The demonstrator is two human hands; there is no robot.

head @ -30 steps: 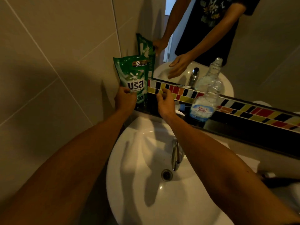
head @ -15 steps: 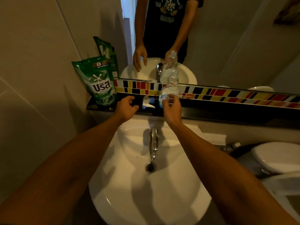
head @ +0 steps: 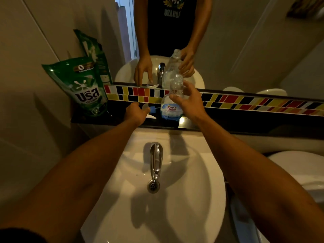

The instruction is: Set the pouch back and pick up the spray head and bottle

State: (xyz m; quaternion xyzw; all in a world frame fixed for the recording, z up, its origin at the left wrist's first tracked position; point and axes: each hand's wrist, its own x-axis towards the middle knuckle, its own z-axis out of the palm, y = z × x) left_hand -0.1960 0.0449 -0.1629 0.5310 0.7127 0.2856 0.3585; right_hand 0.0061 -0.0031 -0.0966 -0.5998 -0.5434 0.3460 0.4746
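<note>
A clear plastic bottle (head: 171, 109) with a blue label and no cap stands on the black shelf (head: 228, 122) behind the basin. My right hand (head: 190, 102) grips it round the upper body, thumb on the left side, fingers behind. My left hand (head: 135, 114) reaches onto the shelf just left of the bottle, its fingertips at a small white and blue object (head: 151, 111) lying there. The mirror (head: 245, 41) shows that hand's fingers pointing down at the shelf. Whether they hold the object is hidden.
A green detergent pouch (head: 84, 86) leans against the tiled wall at the shelf's left end. Below is the white basin (head: 184, 199) with a chrome tap (head: 156, 160) and drain (head: 153, 185). A white toilet (head: 298, 169) stands on the right. A coloured tile strip (head: 254, 102) runs under the mirror.
My right hand has risen from the bottle's base to its upper body and closed round it. My left hand has shifted right toward the small white object.
</note>
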